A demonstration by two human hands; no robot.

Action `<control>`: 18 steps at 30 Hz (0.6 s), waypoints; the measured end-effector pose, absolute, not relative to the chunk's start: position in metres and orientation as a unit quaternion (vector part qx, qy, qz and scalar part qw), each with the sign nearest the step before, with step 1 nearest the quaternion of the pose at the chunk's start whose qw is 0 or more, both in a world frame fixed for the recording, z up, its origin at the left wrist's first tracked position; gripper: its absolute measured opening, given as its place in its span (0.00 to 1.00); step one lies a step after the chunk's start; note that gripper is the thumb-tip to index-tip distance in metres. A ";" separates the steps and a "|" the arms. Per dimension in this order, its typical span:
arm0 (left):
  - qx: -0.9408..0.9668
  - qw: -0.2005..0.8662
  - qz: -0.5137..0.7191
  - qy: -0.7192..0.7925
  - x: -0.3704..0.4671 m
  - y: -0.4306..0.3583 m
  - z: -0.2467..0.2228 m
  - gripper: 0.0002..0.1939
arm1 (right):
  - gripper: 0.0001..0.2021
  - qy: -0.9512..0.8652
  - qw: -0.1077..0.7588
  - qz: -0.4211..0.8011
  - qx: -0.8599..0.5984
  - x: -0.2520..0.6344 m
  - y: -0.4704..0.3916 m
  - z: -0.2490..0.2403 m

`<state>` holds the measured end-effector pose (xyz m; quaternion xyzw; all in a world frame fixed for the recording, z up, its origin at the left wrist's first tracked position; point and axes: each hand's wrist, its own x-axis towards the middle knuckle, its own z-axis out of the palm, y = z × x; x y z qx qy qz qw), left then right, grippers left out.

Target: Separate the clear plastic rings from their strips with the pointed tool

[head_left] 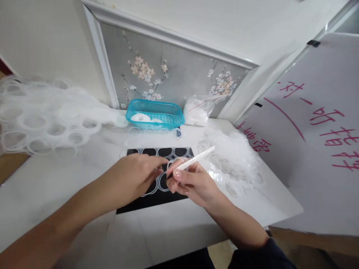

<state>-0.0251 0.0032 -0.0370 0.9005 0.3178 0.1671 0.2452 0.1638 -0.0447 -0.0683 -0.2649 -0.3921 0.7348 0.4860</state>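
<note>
A slim white stick (196,157) is pinched between the thumb and fingers of my right hand (193,181), slanting up to the right. My left hand (137,173) reaches in from the other side, its index finger stretched out and its thumb a little below. Nothing shows in its grasp, though its inner fingers are partly hidden. Beneath both hands lies a black mat (131,204), bearing a translucent sheet of joined rings (163,182). One ring edge shows between the left fingertip and my right fingers; whether either touches it I cannot tell.
Behind the mat stands a blue plastic basket (155,104) with white round pieces (141,117) inside. Beside it rests a clear zip bag (198,112) of white material. Translucent ring sheets pile up at left (45,119) and right (232,157). A whiteboard (314,179) borders the table's right side.
</note>
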 end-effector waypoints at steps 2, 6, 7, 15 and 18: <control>0.876 0.253 0.200 0.358 -0.026 0.003 -0.030 0.16 | 0.08 -0.415 0.469 0.725 -0.287 0.163 -0.045 -0.067; 0.822 0.347 0.249 0.376 -0.026 -0.002 -0.025 0.23 | 0.07 -0.506 0.397 0.700 -0.310 0.159 -0.048 -0.068; 0.816 0.371 0.256 0.361 -0.025 -0.003 -0.027 0.25 | 0.07 -0.535 0.370 0.693 -0.311 0.158 -0.049 -0.069; 0.776 0.457 0.293 0.320 -0.016 -0.007 -0.030 0.21 | 0.10 -0.682 0.166 0.646 -0.300 0.151 -0.054 -0.079; 0.799 0.470 0.221 0.303 -0.014 -0.008 -0.027 0.16 | 0.08 -0.669 0.183 0.649 -0.312 0.152 -0.051 -0.081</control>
